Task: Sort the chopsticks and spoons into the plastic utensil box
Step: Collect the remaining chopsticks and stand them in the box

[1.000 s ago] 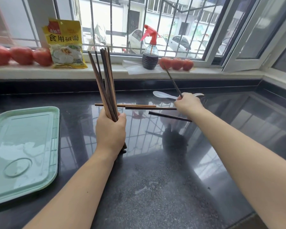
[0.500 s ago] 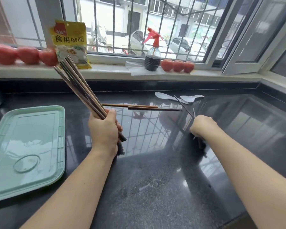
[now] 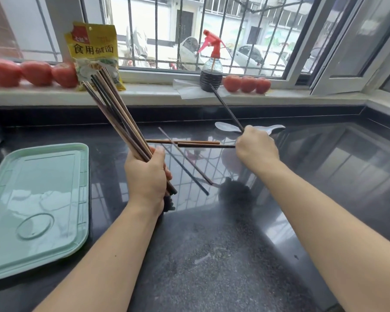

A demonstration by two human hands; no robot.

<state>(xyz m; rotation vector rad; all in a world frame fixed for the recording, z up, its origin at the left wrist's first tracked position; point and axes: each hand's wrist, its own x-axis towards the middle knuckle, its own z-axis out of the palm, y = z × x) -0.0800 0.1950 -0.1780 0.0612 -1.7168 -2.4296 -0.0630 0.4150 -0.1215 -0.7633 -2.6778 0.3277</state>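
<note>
On the black counter [image 3: 212,255], your left hand [image 3: 148,176] grips a chopstick bundle [image 3: 119,122]. Right of the bundle, your right hand [image 3: 256,147] pinches one chopstick [image 3: 226,109].

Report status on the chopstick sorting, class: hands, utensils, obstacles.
Left hand grips chopstick bundle. Right hand holds single chopstick. Two chopsticks, white spoons on counter. Nothing blocking.

Bright daylight pours through the barred window [image 3: 189,34]; the glossy black worktop [image 3: 223,255] mirrors it with glare, edges bowing from wide-angle distortion.
</note>
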